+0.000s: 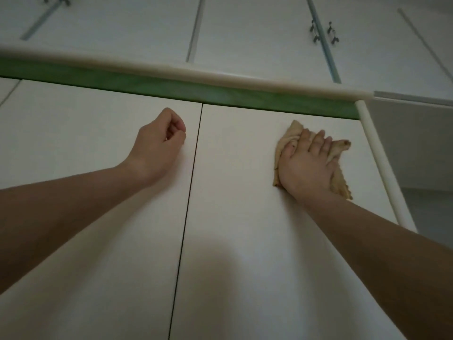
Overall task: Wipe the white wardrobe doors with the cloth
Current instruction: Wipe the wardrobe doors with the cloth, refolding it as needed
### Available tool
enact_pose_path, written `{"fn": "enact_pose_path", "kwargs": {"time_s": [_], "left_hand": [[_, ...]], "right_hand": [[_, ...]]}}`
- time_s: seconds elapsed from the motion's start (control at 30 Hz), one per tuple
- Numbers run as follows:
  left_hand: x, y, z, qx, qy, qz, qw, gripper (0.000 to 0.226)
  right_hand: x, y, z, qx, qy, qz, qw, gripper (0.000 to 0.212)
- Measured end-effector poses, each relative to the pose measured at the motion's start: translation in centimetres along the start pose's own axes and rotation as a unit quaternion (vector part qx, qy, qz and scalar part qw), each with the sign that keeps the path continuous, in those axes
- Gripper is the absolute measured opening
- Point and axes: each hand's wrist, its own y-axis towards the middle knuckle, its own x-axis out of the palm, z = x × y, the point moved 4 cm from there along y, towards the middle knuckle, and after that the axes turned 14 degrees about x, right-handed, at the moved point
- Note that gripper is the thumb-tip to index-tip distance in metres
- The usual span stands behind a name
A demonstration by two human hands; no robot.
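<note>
Near the right door's (245,217) top right corner, our right hand (304,165) presses the cloth (291,130) flat, fingers spread; left hand (157,148) rests on the left door (85,119), fingers curled, empty. We judge wiping underway; next, steady downward strokes.

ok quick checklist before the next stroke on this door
1. cloth flat under right hand on right door: ok
2. right fingers spread over cloth: ok
3. left hand curled, left of the seam, out of the path: ok
4. bare door between cloth and green strip: ok
5. cloth dampness or dirt: cannot tell
</note>
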Motion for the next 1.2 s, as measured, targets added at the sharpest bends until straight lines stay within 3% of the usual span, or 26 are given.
{"fn": "enact_pose_path", "kwargs": {"time_s": [0.13, 0.27, 0.43, 0.6, 0.67, 0.73, 0.83, 0.93, 1.03, 1.2], "left_hand": [[-2.8, -1.8, 0.4, 0.011, -0.005, -0.042, 0.999, 0.010], [-6.8, -4.1, 0.0, 0.028, 0.005, -0.076, 0.997, 0.010], [-8.7, -6.5, -1.1, 0.024, 0.014, -0.109, 0.994, 0.013], [-6.6, -6.5, -0.3, -0.005, -0.012, -0.082, 0.997, 0.011], [-5.4, -6.3, 0.4, -0.002, -0.022, -0.083, 0.996, 0.011], [-4.2, -6.3, 0.9, 0.002, -0.025, -0.087, 0.996, 0.010], [-2.5, -6.6, 1.6, 0.000, -0.035, -0.089, 0.995, 0.010], [-0.3, -7.3, 2.6, -0.001, -0.046, -0.090, 0.995, 0.011], [1.8, -7.7, 3.3, -0.006, -0.051, -0.094, 0.994, 0.011], [2.2, -8.4, 3.3, -0.032, -0.055, -0.068, 0.996, 0.011]], "right_hand": [[2.8, -7.8, -6.5, -0.078, 0.007, -0.016, 0.997, 0.065], [6.5, -20.0, -13.0, -0.237, 0.012, -0.058, 0.970, 0.064], [8.0, -31.0, -14.6, -0.423, -0.032, -0.096, 0.900, 0.058], [6.6, -27.9, -9.3, -0.546, -0.105, -0.140, 0.819, 0.063], [5.4, -24.3, -6.4, -0.522, -0.088, -0.153, 0.834, 0.063], [3.9, -19.6, -2.9, -0.462, -0.080, -0.134, 0.873, 0.063], [1.1, -12.5, 2.6, -0.329, -0.080, -0.080, 0.938, 0.066], [-1.6, -7.2, 9.1, -0.205, -0.055, -0.055, 0.976, 0.067], [-4.0, -4.8, 16.3, -0.095, -0.030, -0.029, 0.995, 0.067], [-4.7, -5.7, 19.8, -0.039, -0.049, -0.017, 0.998, 0.069]]}}
